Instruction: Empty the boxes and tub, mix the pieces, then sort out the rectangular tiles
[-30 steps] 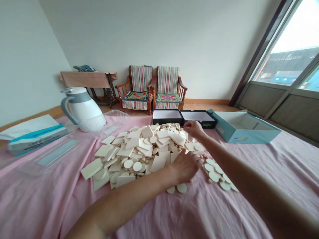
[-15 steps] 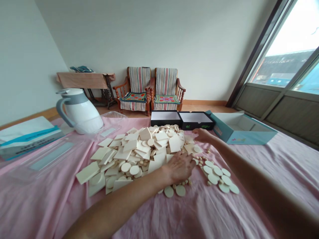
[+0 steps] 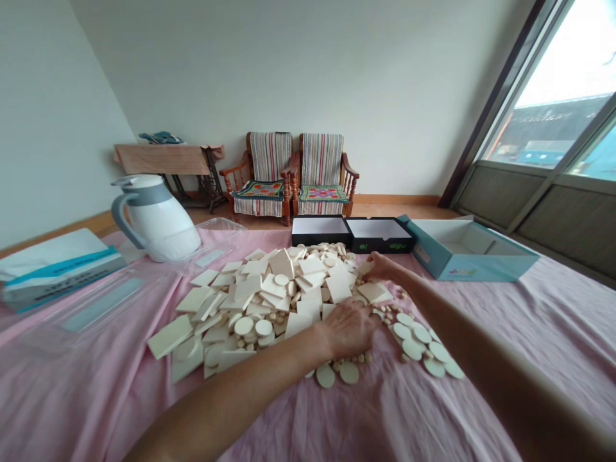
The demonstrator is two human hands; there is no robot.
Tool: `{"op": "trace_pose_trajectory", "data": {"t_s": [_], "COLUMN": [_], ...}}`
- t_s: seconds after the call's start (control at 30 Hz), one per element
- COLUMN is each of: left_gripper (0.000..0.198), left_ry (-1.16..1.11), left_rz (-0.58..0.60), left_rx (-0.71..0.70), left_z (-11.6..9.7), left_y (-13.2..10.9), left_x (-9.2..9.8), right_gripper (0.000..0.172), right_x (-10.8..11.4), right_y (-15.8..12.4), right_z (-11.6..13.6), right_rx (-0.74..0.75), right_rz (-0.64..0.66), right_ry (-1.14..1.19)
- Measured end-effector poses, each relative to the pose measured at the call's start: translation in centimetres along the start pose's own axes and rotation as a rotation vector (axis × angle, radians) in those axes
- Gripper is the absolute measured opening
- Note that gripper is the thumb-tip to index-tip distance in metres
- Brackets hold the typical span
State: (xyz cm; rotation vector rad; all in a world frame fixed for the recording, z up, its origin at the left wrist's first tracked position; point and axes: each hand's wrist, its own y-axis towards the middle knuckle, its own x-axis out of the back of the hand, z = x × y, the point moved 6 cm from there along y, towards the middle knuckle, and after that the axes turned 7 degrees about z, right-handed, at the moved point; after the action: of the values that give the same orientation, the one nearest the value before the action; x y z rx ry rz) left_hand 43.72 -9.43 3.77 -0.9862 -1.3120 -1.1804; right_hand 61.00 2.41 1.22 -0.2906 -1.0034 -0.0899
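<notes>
Over pink cloth (image 3: 399, 410) — left hand (image 3: 349, 328), right hand (image 3: 382, 267) among cream tiles (image 3: 283, 298).

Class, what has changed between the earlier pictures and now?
The right hand has moved down from the black box to the pile's right edge, and a square tile slid toward the person. The left hand stays on the pile, nothing visibly held. The blue box and jug stayed put.
</notes>
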Motion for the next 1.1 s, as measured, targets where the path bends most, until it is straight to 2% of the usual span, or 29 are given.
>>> {"op": "trace_pose_trajectory", "data": {"t_s": [0.1,0.23,0.43,0.53,0.6,0.73,0.83,0.93,1.1], "left_gripper": [0.013,0.010,0.016,0.013,0.012,0.012,0.012,0.013,0.019], "left_ry": [0.022,0.082,0.189,0.255,0.294,0.352,0.364,0.351,0.320], "left_rz": [-0.006,-0.066,-0.111,-0.126,-0.132,-0.152,-0.188,-0.218,-0.281], "left_rx": [-0.032,-0.113,-0.132,-0.089,-0.034,0.120,0.254,0.358,0.532], "left_z": [-0.2,-0.6,-0.5,0.4,1.4,4.3,6.9,9.3,12.9], "left_y": [0.0,-0.4,-2.0,-2.9,-3.4,-4.6,-5.8,-7.4,-10.7], "left_x": [0.1,0.6,1.8,3.1,4.0,5.4,6.4,7.4,8.2], "right_gripper": [0.035,0.035,0.023,0.022,0.023,0.022,0.025,0.023,0.014], "right_x": [-1.0,-1.1,1.7,2.5,2.1,0.7,0.7,2.2,4.3], "right_y": [-0.2,-0.7,-1.7,-1.9,-1.9,-2.2,-2.5,-2.7,-2.5], "right_z": [0.0,0.3,1.5,3.9,6.3,11.2,12.7,10.8,4.4], "right_rx": [-0.025,-0.022,0.011,0.074,0.119,0.212,0.274,0.260,0.143], "right_rz": [0.101,0.152,0.027,0.012,0.040,0.108,0.115,0.042,-0.074], "right_ry": [0.054,0.152,0.364,0.482,0.533,0.569,0.535,0.419,0.085]}}
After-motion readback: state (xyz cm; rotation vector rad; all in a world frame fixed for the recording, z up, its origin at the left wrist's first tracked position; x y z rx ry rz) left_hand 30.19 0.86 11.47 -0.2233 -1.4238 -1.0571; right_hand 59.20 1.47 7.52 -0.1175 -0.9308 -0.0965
